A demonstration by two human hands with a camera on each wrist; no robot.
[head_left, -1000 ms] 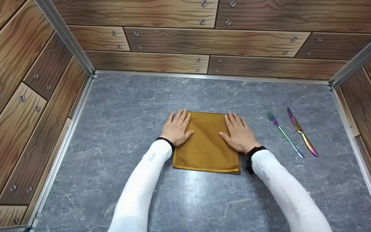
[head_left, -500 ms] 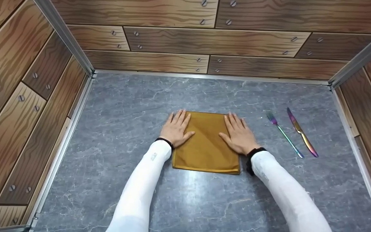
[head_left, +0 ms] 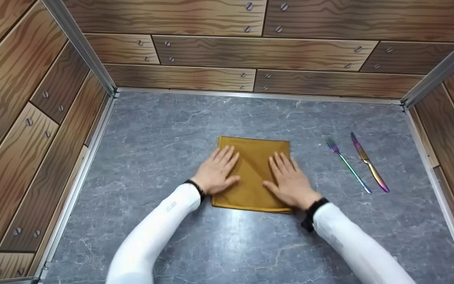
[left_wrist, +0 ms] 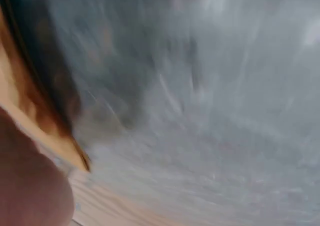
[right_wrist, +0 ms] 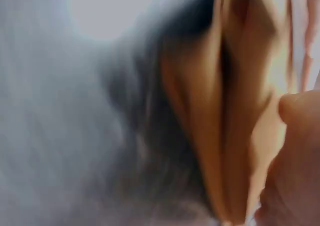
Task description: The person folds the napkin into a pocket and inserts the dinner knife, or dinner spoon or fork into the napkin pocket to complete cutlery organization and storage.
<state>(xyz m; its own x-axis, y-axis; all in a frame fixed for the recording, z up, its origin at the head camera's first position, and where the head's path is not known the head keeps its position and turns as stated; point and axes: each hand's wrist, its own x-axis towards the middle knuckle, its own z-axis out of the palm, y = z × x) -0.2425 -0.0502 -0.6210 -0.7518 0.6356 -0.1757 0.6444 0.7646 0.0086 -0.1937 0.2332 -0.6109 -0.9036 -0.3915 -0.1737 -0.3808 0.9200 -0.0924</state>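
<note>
Folded mustard napkin (head_left: 255,157): left hand (head_left: 216,173) and right hand (head_left: 290,183) flat, fingers straight, apart, pressing its near half; free edge toward 12 o'clock

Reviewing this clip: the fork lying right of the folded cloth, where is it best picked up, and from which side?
Probably by the handle, near its end. The fork lies flat on the table with tines pointing away and the handle end toward the person. The knife lies close on its right, so come from above or from its left, the cloth side.

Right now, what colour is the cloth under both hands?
Mustard brown, plain, no pattern. The cloth shows best in the head view.
</note>
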